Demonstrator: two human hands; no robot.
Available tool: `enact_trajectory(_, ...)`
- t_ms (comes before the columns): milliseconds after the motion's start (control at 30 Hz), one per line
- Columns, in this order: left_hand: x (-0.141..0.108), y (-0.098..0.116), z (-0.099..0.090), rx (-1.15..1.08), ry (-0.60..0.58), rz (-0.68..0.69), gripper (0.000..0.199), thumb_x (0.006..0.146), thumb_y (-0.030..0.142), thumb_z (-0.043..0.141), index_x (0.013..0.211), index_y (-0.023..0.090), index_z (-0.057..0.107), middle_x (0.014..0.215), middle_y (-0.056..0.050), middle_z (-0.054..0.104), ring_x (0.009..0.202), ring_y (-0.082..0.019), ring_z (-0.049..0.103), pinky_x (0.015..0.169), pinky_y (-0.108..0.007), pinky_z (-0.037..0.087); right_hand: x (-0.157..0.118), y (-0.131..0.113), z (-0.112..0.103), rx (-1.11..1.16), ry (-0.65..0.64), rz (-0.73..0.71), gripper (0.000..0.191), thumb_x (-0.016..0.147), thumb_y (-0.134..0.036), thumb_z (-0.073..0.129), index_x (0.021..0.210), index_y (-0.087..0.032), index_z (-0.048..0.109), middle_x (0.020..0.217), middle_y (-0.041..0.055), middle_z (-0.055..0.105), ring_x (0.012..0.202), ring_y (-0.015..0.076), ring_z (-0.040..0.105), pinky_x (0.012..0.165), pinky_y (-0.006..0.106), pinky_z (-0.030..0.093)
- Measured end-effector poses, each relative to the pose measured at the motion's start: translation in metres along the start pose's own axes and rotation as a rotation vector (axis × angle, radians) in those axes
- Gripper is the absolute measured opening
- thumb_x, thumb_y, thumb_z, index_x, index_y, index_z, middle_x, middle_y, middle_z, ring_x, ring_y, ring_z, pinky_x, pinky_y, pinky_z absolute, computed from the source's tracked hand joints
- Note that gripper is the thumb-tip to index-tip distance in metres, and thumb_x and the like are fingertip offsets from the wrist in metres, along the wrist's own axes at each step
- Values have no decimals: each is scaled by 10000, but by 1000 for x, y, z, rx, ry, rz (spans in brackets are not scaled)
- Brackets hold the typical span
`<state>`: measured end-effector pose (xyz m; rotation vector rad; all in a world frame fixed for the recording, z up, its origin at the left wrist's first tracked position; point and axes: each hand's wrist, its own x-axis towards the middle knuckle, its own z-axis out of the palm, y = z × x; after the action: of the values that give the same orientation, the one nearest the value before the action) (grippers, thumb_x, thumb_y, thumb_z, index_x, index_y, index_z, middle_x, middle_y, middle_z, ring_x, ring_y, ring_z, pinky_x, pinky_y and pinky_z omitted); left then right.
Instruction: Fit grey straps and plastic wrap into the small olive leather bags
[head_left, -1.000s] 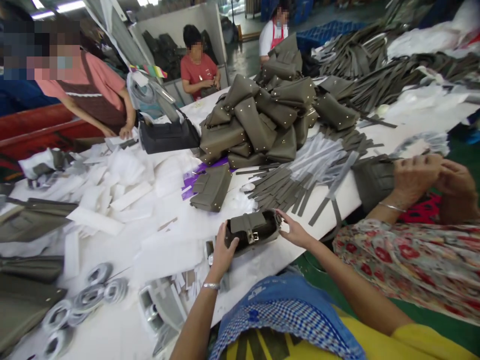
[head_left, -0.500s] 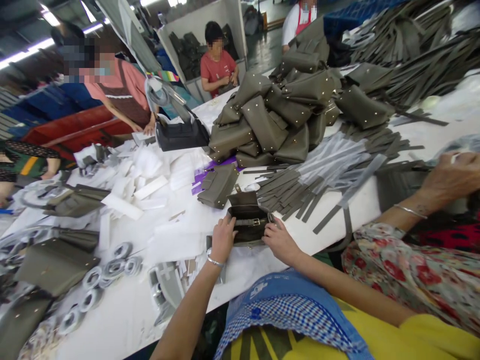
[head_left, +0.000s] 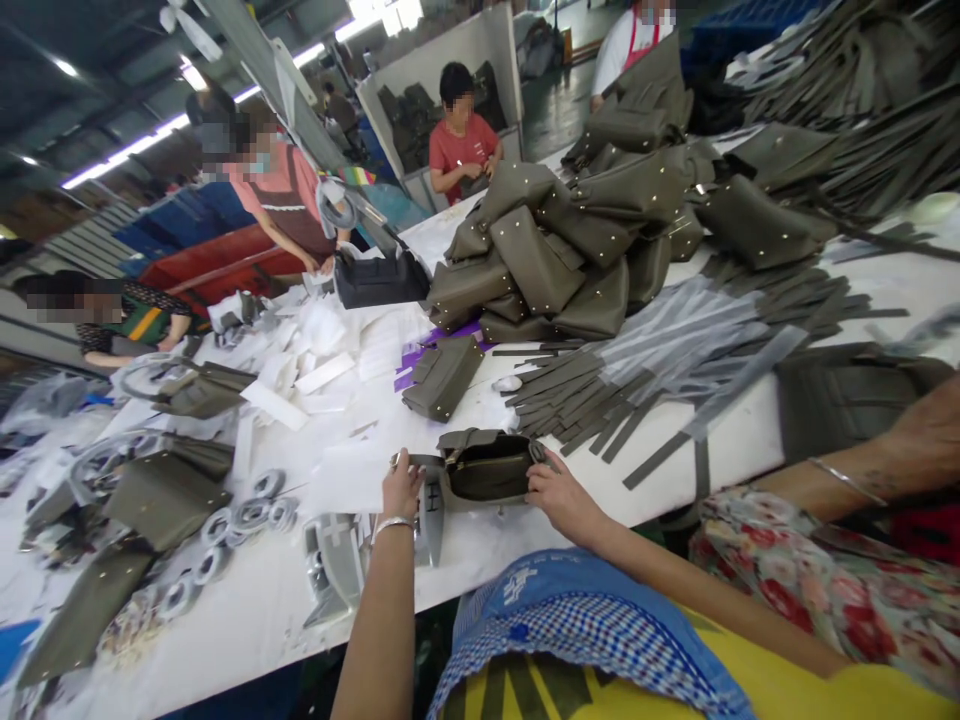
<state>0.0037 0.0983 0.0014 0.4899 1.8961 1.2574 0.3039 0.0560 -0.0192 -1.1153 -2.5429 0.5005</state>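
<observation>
An olive-green handbag (head_left: 489,478) stands on the white table in front of me, its mouth facing up and its dark inside showing. My right hand (head_left: 561,497) grips the bag's right end, fingers over the upper edge. Left of the bag, my left hand (head_left: 403,488) pinches a short olive strap (head_left: 427,461) that runs to the bag's left side. Something shiny shows at the fingertips, too small to name. Just beyond lies another olive handbag (head_left: 444,376), on its side.
Behind is a heap of olive handbags (head_left: 540,250). Loose straps (head_left: 600,400), some in clear plastic, lie to the right, near a co-worker's arm (head_left: 862,475). Tape rolls (head_left: 251,513), white paper (head_left: 285,390) and more bags lie left. A black bag (head_left: 381,275) stands farther back.
My left hand has left the bag's rim and moved left, now holding the strap out. The flap that stood up is lowered behind the opening. My right hand stays on the right end.
</observation>
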Motion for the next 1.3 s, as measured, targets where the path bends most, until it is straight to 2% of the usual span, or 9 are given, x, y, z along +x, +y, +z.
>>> enact_trajectory(67, -7, 14, -8, 143, 146, 129, 685, 764, 427, 624, 1323, 149, 343, 1426, -200, 331, 1279, -301, 411, 1030, -473, 392, 0, 1, -3, 21, -3, -19, 248, 820, -61, 492, 769, -232, 665, 768, 16, 637, 1027, 185, 502, 1101, 520, 111)
enact_trajectory(167, -21, 40, -5, 587, 202, 648, 828, 757, 454, 632, 1421, 193, 212, 1516, -139, 189, 1397, -281, 179, 1146, -455, 198, 0, 5, -5, 52, 12, -50, 252, 814, -56, 493, 767, -230, 668, 765, 24, 637, 1028, 191, 507, 1094, 526, 137)
enact_trajectory(300, -24, 57, 32, 1128, -516, 1111, 634, 801, 441, 588, 1373, 302, 352, 1469, -57, 346, 1382, -271, 240, 1126, -499, 211, 0, 8, -3, 76, 37, -65, 259, 824, -65, 481, 780, -232, 675, 773, 29, 635, 1037, 195, 508, 1090, 541, 138)
enact_trajectory(567, 0, 10, 93, 1178, -1014, 960, 851, 710, 473, 676, 1423, 267, 260, 1424, -78, 420, 1268, -243, 440, 1049, -370, 366, -1, 3, 5, -10, -25, -95, 206, 847, -129, 495, 768, -230, 657, 773, 6, 628, 1053, 180, 480, 1109, 532, 107)
enact_trajectory(800, -12, -15, 117, 1069, -824, 803, 604, 774, 523, 580, 1287, 216, 497, 1206, -95, 621, 1119, -267, 561, 987, -402, 413, 2, -11, 17, -206, -66, -115, 166, 844, -219, 552, 737, -227, 680, 694, 12, 589, 994, 210, 469, 1113, 576, 41)
enact_trajectory(933, -6, 14, 98, 916, -1044, 683, 559, 836, 507, 489, 1308, 207, 479, 1245, -83, 599, 1156, -224, 545, 1023, -360, 396, 8, -14, 16, -264, -74, -57, 221, 830, -185, 561, 648, -234, 676, 629, 8, 554, 867, 207, 491, 1104, 613, 4)
enact_trajectory(1067, 5, 40, 56, 1017, -1317, 792, 801, 686, 549, 662, 1375, 253, 382, 1436, -77, 403, 1295, -251, 402, 1104, -375, 291, 5, -11, 11, -186, -25, -4, 225, 851, -174, 529, 709, -257, 683, 686, 25, 582, 953, 222, 493, 1099, 627, 1)
enact_trajectory(1167, 11, 38, 41, 1118, -1286, 876, 937, 620, 578, 703, 1409, 255, 312, 1470, -115, 334, 1319, -281, 360, 1107, -407, 274, 4, -10, 11, -113, -6, -27, 207, 843, -166, 540, 743, -266, 690, 710, 26, 597, 1016, 225, 482, 1102, 622, -13)
enact_trajectory(1300, 7, 14, 59, 1140, -1069, 980, 942, 632, 579, 692, 1413, 235, 291, 1443, -137, 365, 1293, -285, 389, 1087, -411, 307, 6, -14, 18, -70, -27, -111, 208, 844, -158, 542, 734, -251, 692, 686, 14, 606, 1039, 216, 486, 1104, 618, -22)
